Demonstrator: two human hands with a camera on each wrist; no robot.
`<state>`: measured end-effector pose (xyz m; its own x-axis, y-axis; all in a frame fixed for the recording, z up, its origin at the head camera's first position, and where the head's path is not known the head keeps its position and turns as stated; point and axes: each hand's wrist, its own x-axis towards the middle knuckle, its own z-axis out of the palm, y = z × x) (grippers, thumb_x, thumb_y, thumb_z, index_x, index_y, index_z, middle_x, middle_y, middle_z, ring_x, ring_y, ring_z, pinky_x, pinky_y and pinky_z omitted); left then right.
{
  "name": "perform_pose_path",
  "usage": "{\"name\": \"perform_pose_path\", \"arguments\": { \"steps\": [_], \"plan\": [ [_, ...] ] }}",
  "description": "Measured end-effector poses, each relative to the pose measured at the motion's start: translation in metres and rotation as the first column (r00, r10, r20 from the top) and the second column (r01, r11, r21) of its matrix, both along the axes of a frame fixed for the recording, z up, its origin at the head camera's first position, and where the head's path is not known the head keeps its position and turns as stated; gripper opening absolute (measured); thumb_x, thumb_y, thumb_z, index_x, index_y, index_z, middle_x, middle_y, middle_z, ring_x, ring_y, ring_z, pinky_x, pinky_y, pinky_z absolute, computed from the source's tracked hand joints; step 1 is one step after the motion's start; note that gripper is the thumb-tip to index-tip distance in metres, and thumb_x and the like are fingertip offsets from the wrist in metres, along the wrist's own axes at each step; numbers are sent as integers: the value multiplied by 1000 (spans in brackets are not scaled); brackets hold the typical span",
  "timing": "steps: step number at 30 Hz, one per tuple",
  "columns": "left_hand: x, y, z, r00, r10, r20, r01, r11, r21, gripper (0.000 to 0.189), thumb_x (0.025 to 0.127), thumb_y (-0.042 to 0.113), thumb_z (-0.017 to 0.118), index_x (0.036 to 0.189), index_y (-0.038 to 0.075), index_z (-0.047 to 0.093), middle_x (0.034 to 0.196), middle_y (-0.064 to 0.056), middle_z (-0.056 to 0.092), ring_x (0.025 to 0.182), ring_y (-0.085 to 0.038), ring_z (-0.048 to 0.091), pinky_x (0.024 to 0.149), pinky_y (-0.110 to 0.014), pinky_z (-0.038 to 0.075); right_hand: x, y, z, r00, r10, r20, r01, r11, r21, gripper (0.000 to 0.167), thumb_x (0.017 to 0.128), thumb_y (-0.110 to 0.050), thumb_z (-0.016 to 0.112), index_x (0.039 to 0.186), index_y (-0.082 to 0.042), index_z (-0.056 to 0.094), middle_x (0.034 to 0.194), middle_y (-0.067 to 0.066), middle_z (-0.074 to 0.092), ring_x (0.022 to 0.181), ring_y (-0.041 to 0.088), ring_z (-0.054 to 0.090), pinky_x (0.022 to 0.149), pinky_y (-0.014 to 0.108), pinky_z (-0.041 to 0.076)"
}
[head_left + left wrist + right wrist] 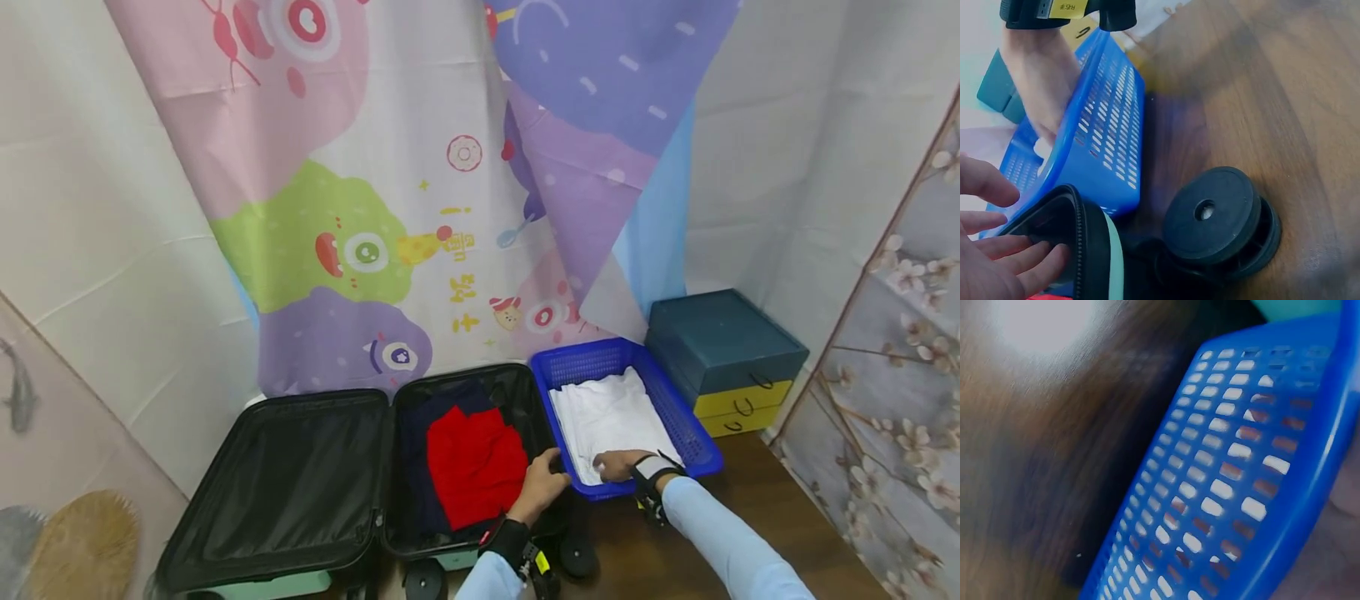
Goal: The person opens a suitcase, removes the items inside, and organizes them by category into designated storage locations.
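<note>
Folded white clothing (611,417) lies in a blue plastic basket (686,417). My right hand (622,467) reaches over the basket's front rim, its fingers pinching the near edge of the white clothing. In the right wrist view the basket wall (1210,450) covers most of that hand; bits of fingers and white cloth show through the holes. My left hand (542,487) is at the suitcase's front right corner (1079,231), beside the basket, fingers loosely bent and holding nothing. Inside the open suitcase (401,533), a red garment (476,467) lies on dark navy clothing (416,454).
The empty-looking black lid half (300,475) lies opened out on the left. Black suitcase wheels (1213,215) stick out at the front. Behind the basket's right side stands a teal box (723,342) with yellow drawers (742,408). A printed curtain (450,208) hangs behind.
</note>
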<state>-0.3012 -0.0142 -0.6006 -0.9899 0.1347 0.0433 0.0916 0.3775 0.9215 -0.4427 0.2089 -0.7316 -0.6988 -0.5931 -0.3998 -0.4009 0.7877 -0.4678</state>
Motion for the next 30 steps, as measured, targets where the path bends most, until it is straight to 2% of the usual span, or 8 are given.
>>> {"name": "perform_pose_path", "arguments": {
  "steps": [3, 6, 10, 13, 15, 19, 24, 30],
  "plan": [
    [2, -3, -1, 1000, -6, 10, 6, 1000, 0, 53, 76, -2, 65, 126, -15, 56, 122, -29, 61, 113, -41, 58, 98, -54, 44, -31, 14, -53, 997, 28, -73, -25, 999, 40, 32, 94, -26, 56, 118, -8, 68, 119, 7, 66, 113, 23, 59, 95, 41, 45],
    [5, -11, -2, 1000, 9, 5, -9, 1000, -22, 50, 76, -2, 62, 125, -14, 57, 119, -30, 62, 110, -43, 58, 95, -55, 45, 4, -12, 9, 973, -85, -213, 87, 996, 1, 23, 89, -13, 60, 107, -2, 69, 109, 14, 68, 106, 33, 62, 89, 48, 48],
    [6, -29, -5, 995, 95, -30, -97, 992, -84, 44, 78, -2, 61, 120, -12, 61, 108, -26, 66, 101, -40, 62, 87, -51, 50, 71, -63, 126, 846, -242, -475, 192, 969, -153, 18, 81, -1, 64, 98, -1, 69, 95, 15, 67, 89, 39, 64, 73, 51, 52],
    [7, -47, -7, 982, 185, -39, -188, 974, -130, 40, 80, -3, 61, 120, -9, 63, 105, -22, 67, 98, -38, 63, 83, -49, 50, 74, -84, 128, 720, -289, -631, 151, 952, -265, 20, 78, 2, 65, 95, -6, 71, 90, 11, 65, 78, 34, 62, 62, 47, 51],
    [9, -58, -8, 970, 238, -53, -243, 957, -159, 40, 80, -4, 60, 120, -8, 63, 106, -22, 66, 98, -39, 62, 83, -51, 49, 80, -98, 130, 692, -304, -655, 106, 940, -323, 22, 76, 4, 65, 95, -6, 71, 91, 10, 65, 78, 33, 61, 62, 46, 51],
    [17, -83, -9, 942, 303, -144, -332, 905, -267, 42, 77, -4, 61, 119, -5, 65, 103, -23, 65, 94, -43, 61, 82, -52, 48, 95, -126, 126, 735, -281, -617, 23, 920, -391, 27, 75, 6, 63, 99, -3, 70, 96, 12, 66, 83, 32, 61, 69, 44, 51],
    [30, -109, -5, 911, 370, -184, -413, 816, -404, 42, 75, 2, 66, 116, -2, 65, 102, -26, 61, 94, -48, 57, 80, -58, 47, 110, -151, 114, 857, -227, -462, 37, 922, -385, 36, 78, -1, 62, 113, 4, 62, 102, 22, 62, 91, 41, 60, 80, 51, 49],
    [46, -132, -5, 917, 399, -14, -369, 833, -412, 46, 77, 5, 66, 122, -3, 59, 104, -33, 56, 97, -52, 53, 83, -62, 44, 115, -171, 95, 940, -257, -224, 153, 906, -395, 44, 81, -5, 61, 122, 8, 54, 108, 27, 61, 102, 43, 58, 90, 54, 45]
  ]
}}
